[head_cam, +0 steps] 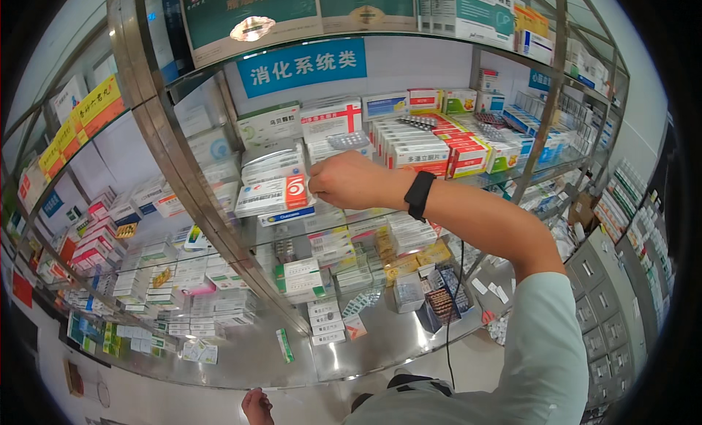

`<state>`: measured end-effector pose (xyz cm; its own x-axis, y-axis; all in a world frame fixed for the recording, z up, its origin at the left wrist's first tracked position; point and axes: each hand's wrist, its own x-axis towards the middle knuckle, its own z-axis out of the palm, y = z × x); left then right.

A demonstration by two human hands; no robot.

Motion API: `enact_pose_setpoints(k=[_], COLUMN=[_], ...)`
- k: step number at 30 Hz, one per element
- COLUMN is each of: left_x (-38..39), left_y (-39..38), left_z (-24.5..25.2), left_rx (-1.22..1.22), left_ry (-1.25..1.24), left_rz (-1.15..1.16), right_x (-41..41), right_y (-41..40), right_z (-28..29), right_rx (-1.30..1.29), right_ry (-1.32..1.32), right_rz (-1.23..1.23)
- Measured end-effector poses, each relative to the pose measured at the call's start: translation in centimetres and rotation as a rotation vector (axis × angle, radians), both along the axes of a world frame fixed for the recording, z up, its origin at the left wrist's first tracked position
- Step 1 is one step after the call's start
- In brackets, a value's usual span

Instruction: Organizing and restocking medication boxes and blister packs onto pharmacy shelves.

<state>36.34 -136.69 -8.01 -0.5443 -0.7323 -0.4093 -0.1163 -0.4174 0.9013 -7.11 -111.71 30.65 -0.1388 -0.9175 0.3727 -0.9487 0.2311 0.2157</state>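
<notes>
My right hand [340, 181], with a black band on the wrist, reaches to the middle glass shelf. Its curled fingers are at the right end of a white and orange medicine box [272, 196]; whether they grip it I cannot tell. Under that box lies a blue and white box [286, 216]. Behind the hand a silver blister pack [347, 140] rests on white boxes. Rows of white and red medicine boxes [412, 151] stand to the right of the hand. My left hand [257, 406] hangs low, below the cabinet's front edge, its fingers curled; nothing shows in it.
A metal upright [189, 167] stands left of my right hand. Above runs a glass shelf edge [329, 37] with large green boxes. The lower steel shelf [362, 364] holds boxes, blister packs and a small green and white box [284, 345]. A black cable [449, 337] hangs near my body.
</notes>
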Motion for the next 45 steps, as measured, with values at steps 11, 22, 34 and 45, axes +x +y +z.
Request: enact_pose_setpoints(k=[11, 22, 34, 45], left_x=[-1.7, -10.8, -16.0, -16.0], left_y=[-0.5, 3.9, 11.3, 14.2], left_z=[0.9, 6.9, 8.4, 9.9], left_rx=[0.037, -0.300, -0.667, -0.903], left_ry=[0.135, 0.192, 0.300, 0.241], left_rz=[-0.064, -0.603, -1.033, -0.956], right_x=[9.5, 17.0, 22.4, 23.6], right_y=[10.5, 12.0, 9.9, 8.9], right_z=[0.0, -15.7, -22.0, -24.8], right_rx=[-0.633, -0.138, -0.227, -0.458], right_ry=[0.150, -0.064, -0.197, -0.715], right_rz=[0.095, 0.037, 0.089, -0.230])
